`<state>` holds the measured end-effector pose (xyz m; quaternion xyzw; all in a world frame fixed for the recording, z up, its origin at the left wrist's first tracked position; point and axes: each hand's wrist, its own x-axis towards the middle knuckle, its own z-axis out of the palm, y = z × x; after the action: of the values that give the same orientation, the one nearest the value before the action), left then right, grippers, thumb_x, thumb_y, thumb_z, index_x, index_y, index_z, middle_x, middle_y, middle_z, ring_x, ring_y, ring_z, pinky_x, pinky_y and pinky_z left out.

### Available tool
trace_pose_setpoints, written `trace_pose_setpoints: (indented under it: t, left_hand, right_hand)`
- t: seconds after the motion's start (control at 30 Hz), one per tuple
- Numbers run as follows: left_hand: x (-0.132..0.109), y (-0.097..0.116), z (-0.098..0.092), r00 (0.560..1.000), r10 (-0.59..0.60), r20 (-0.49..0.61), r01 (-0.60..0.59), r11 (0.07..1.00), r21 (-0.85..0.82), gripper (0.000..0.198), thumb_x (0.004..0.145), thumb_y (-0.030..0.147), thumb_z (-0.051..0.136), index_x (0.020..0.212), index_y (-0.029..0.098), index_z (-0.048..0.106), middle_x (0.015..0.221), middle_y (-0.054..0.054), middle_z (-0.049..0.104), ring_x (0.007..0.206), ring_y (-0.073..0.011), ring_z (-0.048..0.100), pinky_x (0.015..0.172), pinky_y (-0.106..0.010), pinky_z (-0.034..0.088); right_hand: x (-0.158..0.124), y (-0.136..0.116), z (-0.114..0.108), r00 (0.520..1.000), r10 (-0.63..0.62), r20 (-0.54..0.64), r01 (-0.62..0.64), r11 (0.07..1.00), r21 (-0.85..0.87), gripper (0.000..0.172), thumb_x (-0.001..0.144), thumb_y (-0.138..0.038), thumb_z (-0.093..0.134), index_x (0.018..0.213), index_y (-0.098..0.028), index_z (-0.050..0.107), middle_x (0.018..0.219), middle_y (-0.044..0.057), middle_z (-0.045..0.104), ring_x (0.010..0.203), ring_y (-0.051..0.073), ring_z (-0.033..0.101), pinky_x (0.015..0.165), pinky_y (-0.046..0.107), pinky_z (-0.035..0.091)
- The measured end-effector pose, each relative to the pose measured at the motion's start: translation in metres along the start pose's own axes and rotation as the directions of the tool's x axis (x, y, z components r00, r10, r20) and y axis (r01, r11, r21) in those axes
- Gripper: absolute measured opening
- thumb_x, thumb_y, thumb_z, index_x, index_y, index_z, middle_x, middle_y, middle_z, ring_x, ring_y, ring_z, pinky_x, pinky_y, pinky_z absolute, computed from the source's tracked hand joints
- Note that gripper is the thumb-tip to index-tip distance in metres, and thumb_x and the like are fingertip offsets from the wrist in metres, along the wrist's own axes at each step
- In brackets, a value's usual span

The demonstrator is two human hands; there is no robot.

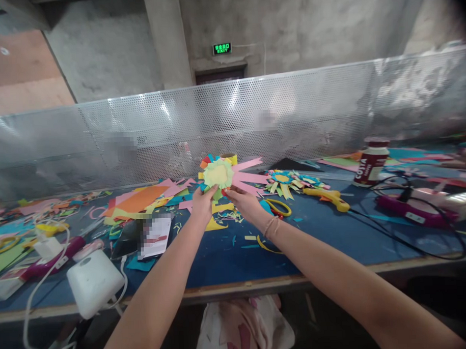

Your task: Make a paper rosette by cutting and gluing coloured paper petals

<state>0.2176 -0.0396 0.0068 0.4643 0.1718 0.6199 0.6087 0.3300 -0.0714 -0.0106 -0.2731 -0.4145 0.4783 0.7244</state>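
Both of my hands hold a paper flower [217,173] up over the blue table. It has a pale yellow centre, light green fringed petals, and red, blue and yellow strips around the rim. My left hand [204,201] pinches its lower edge, and my right hand [243,200] pinches the lower right edge. Pink paper strips [250,180] fan out behind it to the right. Another fringed paper flower [282,178] lies on the table further right. Teal-and-yellow-handled scissors [278,208] lie just beyond my right wrist. My fingertips are partly hidden by the flower.
A yellow glue gun [327,197] with a black cable lies to the right, near a dark red Costa bottle [372,162]. At left are a phone [155,237], a white charger box [94,282] and a purple power strip [54,258]. Coloured paper [142,200] and scraps cover much of the table.
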Motion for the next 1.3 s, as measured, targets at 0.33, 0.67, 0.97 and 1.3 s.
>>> trace_pose_setpoints:
  t: [0.33, 0.67, 0.97, 1.3]
  left_hand:
    - [0.009, -0.005, -0.010, 0.986, -0.122, -0.114, 0.116, 0.992, -0.057, 0.036, 0.044, 0.022, 0.084, 0.069, 0.016, 0.059, 0.069, -0.002, 0.067, 0.066, -0.0147, 0.063, 0.060, -0.026, 0.046]
    - [0.004, -0.004, -0.006, 0.988, -0.139, -0.075, 0.136, 0.990, -0.045, 0.028, 0.052, 0.020, 0.081, 0.070, 0.016, 0.060, 0.071, -0.003, 0.067, 0.071, -0.0150, 0.064, 0.066, -0.027, 0.047]
    - [0.003, -0.002, -0.006, 0.993, -0.110, -0.032, 0.108, 0.992, -0.065, 0.038, 0.044, 0.023, 0.084, 0.072, 0.016, 0.060, 0.077, -0.003, 0.069, 0.073, -0.0146, 0.064, 0.071, -0.028, 0.048]
    - [0.005, -0.002, -0.009, 0.999, -0.039, -0.014, 0.039, 0.998, 0.046, 0.040, 0.047, 0.028, 0.083, 0.079, 0.014, 0.064, 0.078, -0.005, 0.069, 0.073, -0.0170, 0.064, 0.072, -0.031, 0.048]
  right_hand:
    - [0.001, 0.002, -0.004, 0.997, 0.034, -0.066, -0.041, 0.993, -0.108, 0.030, 0.052, -0.019, 0.080, 0.080, -0.021, 0.068, 0.083, 0.001, 0.068, 0.078, 0.014, 0.063, 0.077, 0.030, 0.053]
    - [-0.003, 0.003, -0.003, 0.987, -0.161, -0.024, 0.142, 0.921, -0.362, 0.029, 0.057, -0.024, 0.076, 0.083, -0.020, 0.066, 0.075, -0.001, 0.064, 0.067, 0.013, 0.059, 0.067, 0.027, 0.050]
    - [0.001, 0.006, -0.005, 0.997, -0.073, -0.031, 0.063, 0.965, -0.256, 0.034, 0.055, -0.028, 0.079, 0.085, -0.019, 0.066, 0.082, 0.001, 0.064, 0.072, 0.012, 0.060, 0.070, 0.027, 0.052]
    - [0.003, 0.004, -0.007, 0.999, -0.047, -0.017, 0.041, 0.967, -0.250, 0.032, 0.051, -0.028, 0.080, 0.080, -0.021, 0.067, 0.076, 0.000, 0.065, 0.072, 0.012, 0.060, 0.070, 0.025, 0.051]
